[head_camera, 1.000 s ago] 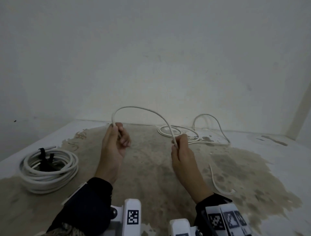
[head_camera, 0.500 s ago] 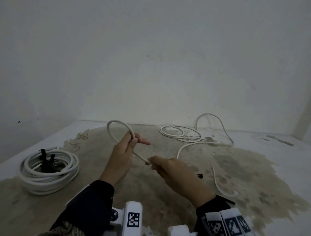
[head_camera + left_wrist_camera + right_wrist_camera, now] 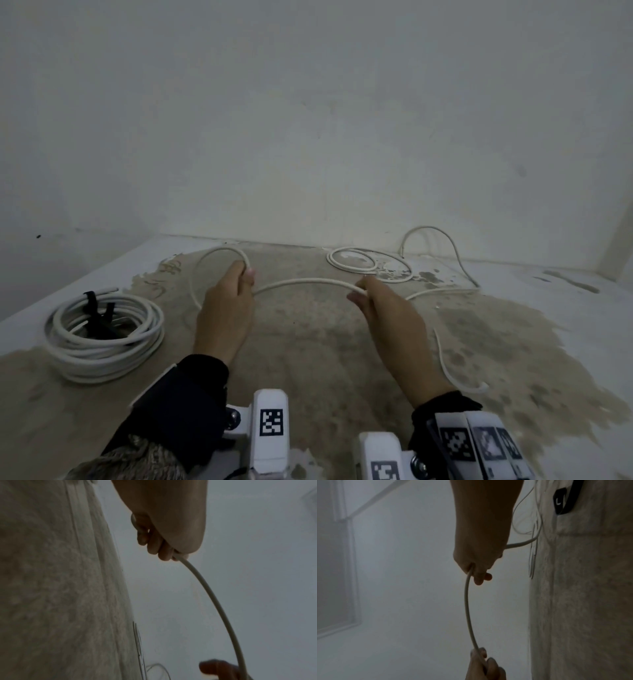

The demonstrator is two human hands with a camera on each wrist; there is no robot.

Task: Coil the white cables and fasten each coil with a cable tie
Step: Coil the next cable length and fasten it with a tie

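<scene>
A loose white cable [image 3: 308, 281] arches between my two hands above the stained floor. My left hand [image 3: 236, 287] grips it where one small loop [image 3: 205, 260] closes, fingers curled round the cable [image 3: 205, 588]. My right hand [image 3: 370, 294] holds the same cable [image 3: 467, 608] further along, fingers curled round it. Beyond the right hand the cable runs back to loose turns [image 3: 356, 262] by the wall. A finished white coil [image 3: 102, 335] with a black tie [image 3: 97, 313] lies at the left.
A short white cable piece [image 3: 448, 366] lies on the floor right of my right arm. A black strap [image 3: 563, 500] lies on the floor in the right wrist view. White walls [image 3: 308, 120] close the corner behind.
My hands have drawn apart: the right moved up and right, sliding along the cable, so a longer span now arches between them. The left still holds the first loop.
</scene>
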